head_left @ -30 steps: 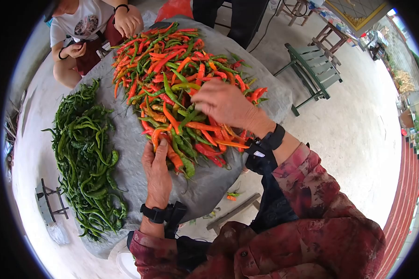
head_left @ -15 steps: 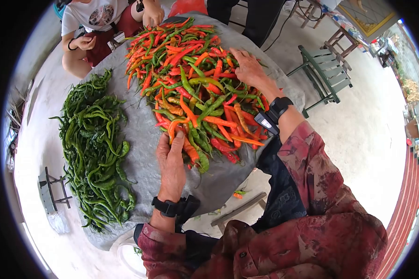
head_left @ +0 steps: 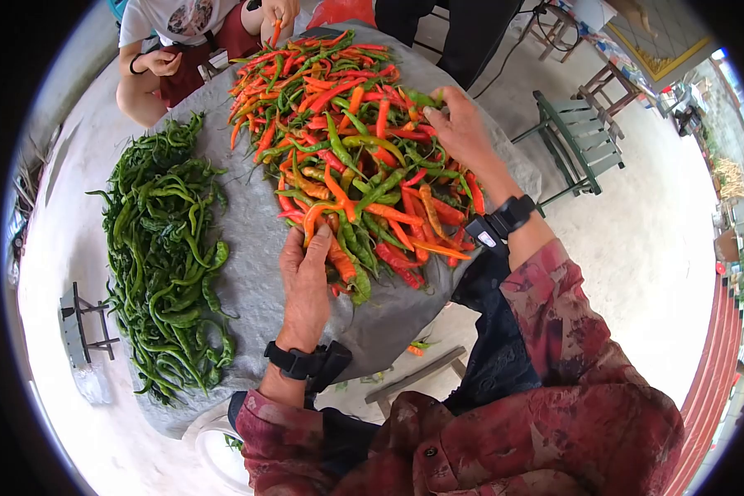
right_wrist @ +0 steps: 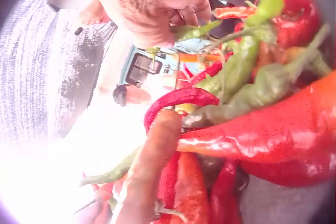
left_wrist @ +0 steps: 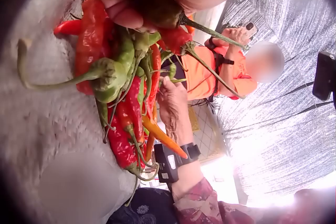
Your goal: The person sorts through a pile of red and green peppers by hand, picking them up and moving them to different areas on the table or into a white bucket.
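At the near edge of the mixed red, orange and green pepper pile (head_left: 339,124), my left hand (head_left: 306,281) holds peppers between thumb and fingers. In the left wrist view its curled fingers (left_wrist: 126,14) grip a dark pepper (left_wrist: 163,11), with a red one (left_wrist: 176,40) just below. My right hand (head_left: 465,136) is over the pile's right side, thumb and fingers pinching a green pepper (head_left: 420,98). The right wrist view shows that hand (right_wrist: 152,6) with the green pepper (right_wrist: 197,30) at its fingertips, above red and green peppers.
A heap of green peppers (head_left: 165,264) lies on the left of the grey sheet (head_left: 256,306). Across the table a seated person's hand (head_left: 279,11) holds an orange pepper. A green folding chair (head_left: 579,140) stands right; a white basin (head_left: 219,455) sits below the near edge.
My right hand has moved from the pile's middle to its right side and now holds a green pepper. My left hand keeps its hold. The seated person's hand has lifted an orange pepper.
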Motion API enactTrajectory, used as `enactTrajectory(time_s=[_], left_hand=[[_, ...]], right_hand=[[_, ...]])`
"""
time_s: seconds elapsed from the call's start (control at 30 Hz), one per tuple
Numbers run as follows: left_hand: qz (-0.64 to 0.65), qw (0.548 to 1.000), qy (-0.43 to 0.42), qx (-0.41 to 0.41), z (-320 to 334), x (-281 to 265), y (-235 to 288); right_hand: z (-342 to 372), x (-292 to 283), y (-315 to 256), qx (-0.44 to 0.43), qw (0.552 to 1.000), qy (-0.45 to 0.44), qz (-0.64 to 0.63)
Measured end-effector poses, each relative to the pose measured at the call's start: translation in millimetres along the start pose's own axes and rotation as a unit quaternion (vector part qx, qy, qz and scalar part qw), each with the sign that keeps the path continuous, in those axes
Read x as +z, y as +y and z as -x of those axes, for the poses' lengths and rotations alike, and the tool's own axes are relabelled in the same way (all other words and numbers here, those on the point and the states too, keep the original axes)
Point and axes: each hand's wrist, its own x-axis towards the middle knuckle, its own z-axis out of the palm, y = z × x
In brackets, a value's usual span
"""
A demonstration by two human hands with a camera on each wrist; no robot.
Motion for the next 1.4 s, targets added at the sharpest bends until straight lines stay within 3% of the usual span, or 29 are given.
enactTrajectory(time_s=[0.07, 0.13, 0.23, 0.37, 0.43, 0.47, 0.57, 0.63, 0.77, 0.87, 0.93, 1.07, 1.13, 1.17, 1.23, 1.4], left_hand=[[0.006, 1.000, -0.009, -0.004, -2.5, -7.6, -4.5], [0.011, 1.000, -0.019, -0.008, -1.7, -6.6, -4.5], [0.000, 1.000, -0.009, 0.004, -0.3, -2.2, -1.7], [-0.001, 1.000, -0.013, 0.002, -2.1, -7.7, -6.5], [-0.002, 1.000, -0.022, 0.002, -2.5, -11.6, -8.2], [-0.006, 1.000, -0.023, -0.003, -2.4, -12.3, -7.7], [-0.012, 1.000, -0.020, -0.011, -1.4, -11.0, -6.2], [-0.015, 1.000, -0.015, -0.013, -0.8, -10.6, -5.6], [-0.033, 0.999, -0.019, -0.011, -0.7, -12.9, -6.3], [-0.039, 0.999, -0.020, -0.008, -1.4, -11.6, -5.9], [-0.040, 0.999, -0.016, -0.009, -0.3, -11.6, -6.0], [-0.047, 0.999, -0.015, -0.009, -0.3, -11.1, -5.4], [-0.051, 0.999, -0.016, -0.009, 0.8, -6.7, -2.3], [-0.045, 0.999, -0.003, -0.009, 1.9, -2.1, -0.3], [-0.039, 0.999, 0.009, -0.009, 2.8, 0.7, 0.4], [-0.037, 0.999, -0.022, -0.015, 0.0, -10.1, -4.2]], right_hand=[[5.6, -9.8, -16.2, 0.039, 0.997, 0.011, -0.062], [11.2, -16.0, -25.6, 0.013, 0.969, 0.048, -0.241], [16.2, -30.2, -34.7, 0.044, 0.963, 0.013, -0.265], [18.3, -36.9, -40.4, 0.062, 0.959, -0.018, -0.276], [18.4, -38.8, -44.3, 0.072, 0.959, -0.103, -0.254], [19.0, -36.9, -44.4, 0.073, 0.959, -0.102, -0.254], [22.2, -27.1, -39.1, 0.014, 0.980, -0.121, -0.156], [23.1, -21.5, -37.9, -0.061, 0.991, -0.072, -0.095], [25.8, -31.4, -48.9, 0.020, 0.987, -0.120, -0.103], [27.7, -25.7, -42.4, -0.024, 0.992, -0.059, -0.106], [25.5, -21.4, -39.1, -0.089, 0.994, 0.066, -0.009], [26.8, -27.3, -46.8, -0.106, 0.986, 0.124, -0.032], [31.3, -31.5, -53.3, -0.149, 0.989, 0.009, -0.013], [34.1, -31.6, -56.8, -0.148, 0.989, 0.009, -0.013], [38.8, -28.9, -65.7, -0.179, 0.974, -0.130, -0.041], [49.7, -10.0, -68.2, -0.253, 0.952, -0.171, -0.024]])
